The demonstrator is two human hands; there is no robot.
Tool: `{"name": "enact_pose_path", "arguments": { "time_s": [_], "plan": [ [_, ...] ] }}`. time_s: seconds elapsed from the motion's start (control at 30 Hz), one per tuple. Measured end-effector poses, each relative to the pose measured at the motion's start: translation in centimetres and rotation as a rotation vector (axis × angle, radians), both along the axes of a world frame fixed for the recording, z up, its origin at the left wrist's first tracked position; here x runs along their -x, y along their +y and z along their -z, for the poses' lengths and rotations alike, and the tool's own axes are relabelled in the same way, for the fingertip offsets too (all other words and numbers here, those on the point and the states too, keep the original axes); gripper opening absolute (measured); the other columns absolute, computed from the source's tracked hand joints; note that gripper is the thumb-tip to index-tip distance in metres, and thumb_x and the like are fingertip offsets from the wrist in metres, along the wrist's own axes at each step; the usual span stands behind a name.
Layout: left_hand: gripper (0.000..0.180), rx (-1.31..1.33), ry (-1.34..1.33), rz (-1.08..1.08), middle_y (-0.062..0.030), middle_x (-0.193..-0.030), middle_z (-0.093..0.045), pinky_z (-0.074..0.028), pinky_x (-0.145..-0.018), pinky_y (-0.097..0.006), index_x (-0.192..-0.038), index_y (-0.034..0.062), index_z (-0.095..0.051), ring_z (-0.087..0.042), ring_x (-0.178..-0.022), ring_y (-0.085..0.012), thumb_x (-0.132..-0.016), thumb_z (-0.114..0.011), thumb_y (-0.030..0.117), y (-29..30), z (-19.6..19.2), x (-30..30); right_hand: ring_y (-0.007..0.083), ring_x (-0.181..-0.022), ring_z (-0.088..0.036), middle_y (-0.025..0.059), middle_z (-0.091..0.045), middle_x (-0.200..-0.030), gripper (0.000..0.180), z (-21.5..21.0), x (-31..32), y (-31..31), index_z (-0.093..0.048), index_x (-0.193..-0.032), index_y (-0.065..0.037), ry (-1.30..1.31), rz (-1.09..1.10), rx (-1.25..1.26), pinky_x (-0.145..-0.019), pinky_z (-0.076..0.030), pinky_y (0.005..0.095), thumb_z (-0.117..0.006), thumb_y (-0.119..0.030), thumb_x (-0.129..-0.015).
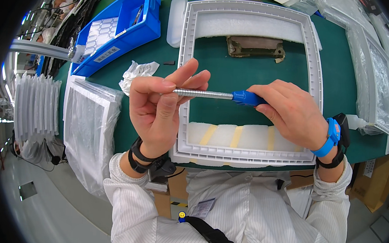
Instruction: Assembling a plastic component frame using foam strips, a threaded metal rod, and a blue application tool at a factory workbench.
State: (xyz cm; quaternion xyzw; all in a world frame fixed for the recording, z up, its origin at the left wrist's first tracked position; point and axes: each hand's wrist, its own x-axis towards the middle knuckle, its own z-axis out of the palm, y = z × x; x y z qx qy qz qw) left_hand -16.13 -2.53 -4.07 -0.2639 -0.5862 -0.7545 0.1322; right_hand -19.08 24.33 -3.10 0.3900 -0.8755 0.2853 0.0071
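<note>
Held level between my hands is a tool with a blue handle and a ribbed, silvery flexible shaft (205,94). My right hand (288,109) wraps round the blue handle. At the other end, the thumb and finger of my left hand (157,103) pinch the shaft's tip; its remaining fingers are raised, and the tip itself is hidden. Below the tool, a white rectangular plastic frame (315,76) lies on the green table (261,74). White foam strips (250,27) run along its far and near sides, the near one crossed by yellowish tape.
A blue bin (142,32) with a label sheet stands at far left, near crumpled white tissue (137,72). Plastic-wrapped white frames (90,130) sit at the left edge. More wrapped panels (377,84) lie right. A brownish metal block (256,48) sits inside the frame's opening.
</note>
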Motion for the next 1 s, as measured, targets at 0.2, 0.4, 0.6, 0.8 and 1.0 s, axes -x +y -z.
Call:
{"name": "enact_pose_path", "arguments": {
  "time_s": [0.2, 0.4, 0.6, 0.8, 1.0],
  "plan": [
    [0.013, 0.01, -0.015, -0.005, -0.0341, -0.131, -0.054, -0.055, -0.093, -0.05, -0.113, 0.0046, -0.042, -0.061, -0.115, -0.0439, -0.102, -0.049, 0.009, 0.1, -0.1, -0.2, 0.0278, -0.083, -0.061, 0.0096, -0.062, -0.086, 0.022, -0.1, -0.1, 0.0, -0.061, -0.112, -0.008, -0.008, -0.009, -0.018, -0.074, -0.049, 0.0388, -0.065, -0.017, -0.092],
    [0.012, 0.056, -0.03, 0.023, -0.0295, -0.138, -0.051, -0.054, -0.097, -0.053, -0.112, 0.0074, -0.043, -0.058, -0.12, -0.0425, -0.103, -0.049, 0.013, 0.0, 0.1, -0.1, 0.0282, -0.082, -0.06, 0.0094, -0.062, -0.086, 0.022, 0.4, -0.1, 0.1, -0.06, -0.112, -0.008, -0.011, -0.007, -0.026, -0.075, -0.048, 0.0391, -0.064, -0.017, -0.092],
    [0.013, -0.035, 0.007, 0.03, -0.0344, -0.128, -0.057, -0.055, -0.095, -0.049, -0.109, 0.0014, -0.047, -0.062, -0.114, -0.0419, -0.098, -0.052, -0.001, 0.0, -0.5, -0.2, 0.027, -0.083, -0.061, 0.0069, -0.063, -0.088, 0.023, 0.0, 0.1, 0.1, -0.061, -0.11, -0.008, 0.035, -0.001, -0.093, -0.078, -0.048, 0.0392, -0.066, -0.018, -0.091],
    [0.023, 0.088, 0.044, 0.155, -0.0291, -0.121, -0.061, -0.055, -0.095, -0.045, -0.103, -0.0024, -0.062, -0.064, -0.113, -0.0351, -0.082, -0.067, -0.013, 0.3, -3.4, 0.9, 0.0256, -0.09, -0.063, 0.0061, -0.066, -0.102, 0.03, 0.8, 1.1, 0.9, -0.063, -0.116, -0.008, 0.183, 0.124, -0.142, -0.082, -0.049, 0.038, -0.069, -0.016, -0.088],
    [0.02, 0.131, 0.129, 0.302, -0.0162, -0.108, -0.059, -0.057, -0.092, -0.04, -0.101, 0.0018, -0.064, -0.062, -0.106, -0.0275, -0.084, -0.07, -0.006, 2.3, -6.6, 3.0, 0.0149, -0.085, -0.065, 0.0054, -0.068, -0.096, 0.033, -4.6, 0.0, 0.5, -0.062, -0.121, -0.003, -0.401, -0.059, 0.591, -0.071, -0.052, 0.029, -0.068, -0.009, -0.089]
  ]
}}
